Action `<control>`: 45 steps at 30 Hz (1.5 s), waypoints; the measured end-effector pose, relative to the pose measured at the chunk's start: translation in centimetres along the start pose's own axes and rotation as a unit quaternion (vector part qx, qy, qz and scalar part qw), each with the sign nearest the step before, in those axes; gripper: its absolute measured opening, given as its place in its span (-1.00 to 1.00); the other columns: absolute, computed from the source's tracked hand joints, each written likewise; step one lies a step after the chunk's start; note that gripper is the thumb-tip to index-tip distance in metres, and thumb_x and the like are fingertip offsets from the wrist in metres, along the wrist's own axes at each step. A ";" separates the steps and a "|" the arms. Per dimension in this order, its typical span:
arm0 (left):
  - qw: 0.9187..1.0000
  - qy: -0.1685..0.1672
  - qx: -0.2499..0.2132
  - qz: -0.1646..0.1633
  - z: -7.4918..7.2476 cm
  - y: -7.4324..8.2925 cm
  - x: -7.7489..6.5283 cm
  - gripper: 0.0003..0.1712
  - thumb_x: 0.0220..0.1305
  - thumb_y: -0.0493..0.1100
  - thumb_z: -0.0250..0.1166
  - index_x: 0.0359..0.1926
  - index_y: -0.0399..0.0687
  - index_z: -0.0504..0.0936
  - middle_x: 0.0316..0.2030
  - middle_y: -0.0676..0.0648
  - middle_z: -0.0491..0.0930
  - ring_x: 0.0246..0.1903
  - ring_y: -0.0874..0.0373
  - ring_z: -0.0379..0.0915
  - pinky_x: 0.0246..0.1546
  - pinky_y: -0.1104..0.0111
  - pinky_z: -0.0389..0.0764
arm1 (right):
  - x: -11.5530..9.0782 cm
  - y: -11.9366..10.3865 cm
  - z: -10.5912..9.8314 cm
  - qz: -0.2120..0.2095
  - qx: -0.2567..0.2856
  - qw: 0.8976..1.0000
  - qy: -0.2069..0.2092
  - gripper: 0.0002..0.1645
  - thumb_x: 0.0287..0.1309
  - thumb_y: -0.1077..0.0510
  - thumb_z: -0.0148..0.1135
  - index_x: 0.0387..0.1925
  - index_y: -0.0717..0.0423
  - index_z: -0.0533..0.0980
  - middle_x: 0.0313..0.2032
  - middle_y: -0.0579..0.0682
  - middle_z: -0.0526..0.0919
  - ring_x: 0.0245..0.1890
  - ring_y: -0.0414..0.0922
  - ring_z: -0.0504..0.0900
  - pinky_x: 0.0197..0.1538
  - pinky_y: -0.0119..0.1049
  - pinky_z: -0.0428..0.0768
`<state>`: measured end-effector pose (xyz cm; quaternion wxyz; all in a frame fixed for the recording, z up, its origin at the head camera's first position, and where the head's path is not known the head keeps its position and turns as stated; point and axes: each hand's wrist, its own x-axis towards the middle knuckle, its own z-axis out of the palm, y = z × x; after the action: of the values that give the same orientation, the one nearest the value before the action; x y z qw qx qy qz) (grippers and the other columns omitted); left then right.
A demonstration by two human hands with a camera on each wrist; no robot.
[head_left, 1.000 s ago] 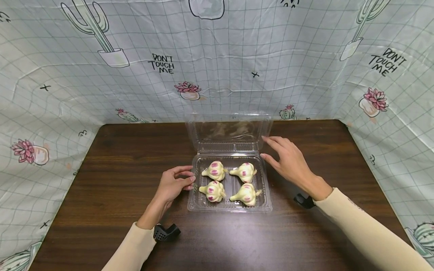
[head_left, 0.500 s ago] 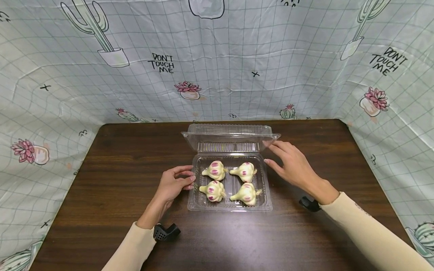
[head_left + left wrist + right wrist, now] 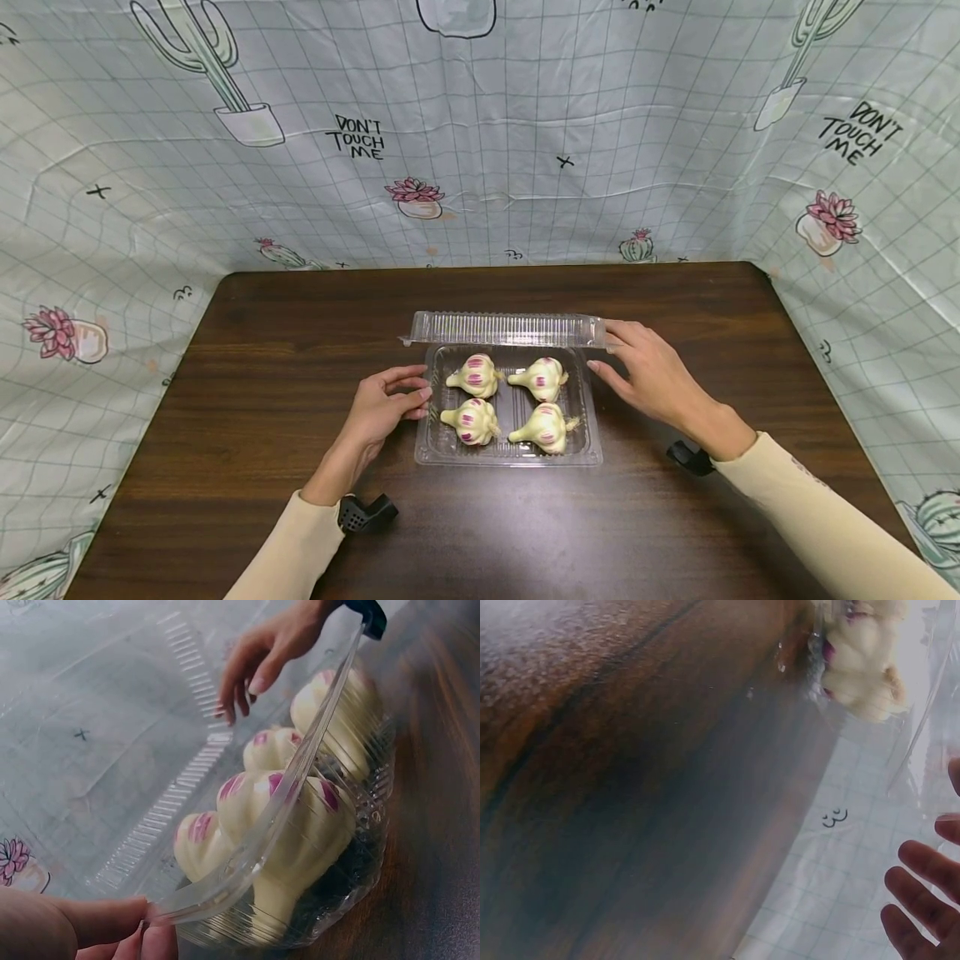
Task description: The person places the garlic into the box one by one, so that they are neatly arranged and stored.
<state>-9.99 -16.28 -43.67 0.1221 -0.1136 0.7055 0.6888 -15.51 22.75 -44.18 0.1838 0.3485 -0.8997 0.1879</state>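
Note:
A clear plastic clamshell container (image 3: 510, 460) holds several garlic bulbs (image 3: 546, 427), pale with purple marks. Its hinged lid (image 3: 510, 330) leans back from the rear edge, partly lowered. At the container's left rim my left hand (image 3: 378, 410) pinches the edge between thumb and fingers, which shows closely in the left wrist view. My right hand (image 3: 651, 371) is by the lid's right end, fingertips touching or just behind it. In the right wrist view the right fingers (image 3: 926, 862) are spread and relaxed, not wrapped round anything.
The container stands on a dark wooden table (image 3: 300, 333). A pale grid-patterned cloth (image 3: 487, 108) with cactus prints hangs along the back and both sides. Black wrist cameras (image 3: 367, 512) are strapped to both wrists.
The lid has swung from leaning back upright at the rear to much lower and forward. My right hand has moved slightly right and nearer with it. The left hand stays in place.

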 end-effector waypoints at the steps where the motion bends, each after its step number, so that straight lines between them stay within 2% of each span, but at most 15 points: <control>1: 1.000 0.000 -0.003 -0.002 0.0 0.0 0.0 -0.51 0.41 -0.55 0.27 0.34 -0.49 0.51 -0.13 -0.14 0.65 -0.44 0.31 0.67 -0.34 0.52 0.77 | -0.1 0.0 0.0 -0.004 -0.001 1.000 -0.001 -0.53 0.18 0.21 0.51 0.05 0.43 0.64 0.16 0.35 0.63 0.15 0.32 0.61 0.16 0.30 0.61; 6: 1.000 -0.006 -0.018 -0.007 0.0 0.0 -0.1 -0.52 0.43 -0.53 0.26 0.33 -0.53 0.49 -0.17 -0.11 0.69 -0.41 0.31 0.67 -0.31 0.51 0.77 | -0.4 0.2 -0.1 -0.024 -0.002 1.000 -0.008 -0.46 0.17 0.26 0.49 0.16 0.39 0.61 0.21 0.31 0.61 0.15 0.31 0.60 0.13 0.30 0.61; 11: 0.999 -0.018 -0.039 -0.013 -0.2 -0.2 -0.2 -0.57 0.56 -0.45 0.14 0.35 -0.57 0.42 -0.11 -0.15 0.71 -0.36 0.29 0.68 -0.25 0.48 0.78 | -0.7 0.3 -0.1 -0.038 -0.005 0.999 -0.016 -0.38 0.17 0.37 0.37 0.30 0.38 0.54 0.24 0.32 0.59 0.16 0.31 0.59 0.12 0.29 0.61; 14: 0.998 -0.025 -0.045 -0.020 -0.3 -0.3 -0.1 -0.54 0.65 -0.37 0.03 0.42 -0.55 0.36 0.06 -0.31 0.66 -0.32 0.28 0.69 -0.20 0.46 0.79 | -0.9 0.3 -0.1 -0.048 -0.009 0.999 -0.016 -0.34 0.18 0.39 0.33 0.35 0.35 0.51 0.24 0.31 0.60 0.16 0.30 0.60 0.12 0.28 0.61; 18: 0.998 -0.036 -0.047 -0.029 -0.6 -0.4 -0.1 -0.51 0.73 -0.28 -0.10 0.50 -0.46 0.31 0.32 -0.40 0.45 -0.25 0.30 0.68 -0.14 0.47 0.77 | -1.2 0.3 0.0 -0.058 -0.012 0.998 -0.017 -0.35 0.22 0.33 0.35 0.36 0.31 0.52 0.25 0.29 0.61 0.16 0.28 0.61 0.11 0.27 0.63; 20: 0.997 -0.048 -0.050 -0.029 -0.8 -0.3 -0.2 -0.49 0.75 -0.25 -0.16 0.52 -0.43 0.30 0.32 -0.35 0.44 -0.23 0.31 0.65 -0.12 0.48 0.75 | -1.3 0.3 0.1 -0.061 -0.011 0.998 -0.019 -0.38 0.29 0.28 0.35 0.37 0.29 0.52 0.25 0.28 0.61 0.16 0.28 0.61 0.11 0.26 0.63; 22: 0.996 -0.061 -0.059 -0.025 -1.0 -0.3 -0.3 -0.48 0.75 -0.21 -0.20 0.52 -0.42 0.29 0.23 -0.24 0.46 -0.25 0.32 0.62 -0.11 0.48 0.75 | -1.4 0.3 0.1 -0.061 -0.011 0.998 -0.020 -0.38 0.32 0.26 0.35 0.38 0.27 0.51 0.25 0.28 0.61 0.17 0.27 0.61 0.13 0.26 0.63; 26: 0.994 -0.081 -0.066 -0.018 -1.2 -0.2 -0.6 -0.45 0.74 -0.16 -0.13 0.53 -0.42 0.28 0.11 -0.08 0.48 -0.24 0.29 0.57 -0.09 0.44 0.74 | -1.6 0.1 0.2 -0.060 -0.013 0.998 -0.024 -0.34 0.29 0.27 0.38 0.40 0.26 0.50 0.26 0.27 0.61 0.18 0.27 0.60 0.14 0.25 0.62; 29: 0.994 -0.092 -0.059 -0.018 -1.3 -0.3 -0.7 -0.43 0.71 -0.15 -0.06 0.55 -0.39 0.25 0.15 -0.09 0.47 -0.19 0.26 0.57 -0.07 0.42 0.73 | -1.7 0.0 0.2 -0.058 -0.015 0.998 -0.026 -0.29 0.21 0.30 0.42 0.40 0.25 0.50 0.26 0.26 0.61 0.19 0.27 0.60 0.15 0.25 0.61; 35: 0.992 -0.117 -0.050 -0.023 -1.7 -0.3 -1.0 -0.37 0.67 -0.13 0.02 0.59 -0.33 0.19 0.24 -0.16 0.44 -0.16 0.24 0.56 -0.07 0.39 0.72 | -1.9 0.1 0.2 -0.066 -0.023 0.997 -0.034 -0.28 0.20 0.32 0.42 0.41 0.25 0.50 0.27 0.28 0.60 0.18 0.27 0.60 0.13 0.25 0.63; 45: 0.987 -0.154 -0.050 -0.016 -2.0 -0.6 -1.3 -0.33 0.60 -0.22 0.05 0.57 -0.42 0.11 -0.02 0.00 0.50 -0.17 0.20 0.52 -0.18 0.39 0.72 | -2.1 -0.1 0.2 -0.064 -0.034 0.996 -0.051 -0.27 0.23 0.30 0.42 0.43 0.22 0.48 0.28 0.29 0.58 0.16 0.27 0.60 0.10 0.24 0.65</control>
<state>-8.62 -18.33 -43.81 0.2343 -0.0237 0.6414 0.7302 -14.02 23.72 -45.24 0.1615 0.4082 -0.8894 0.1272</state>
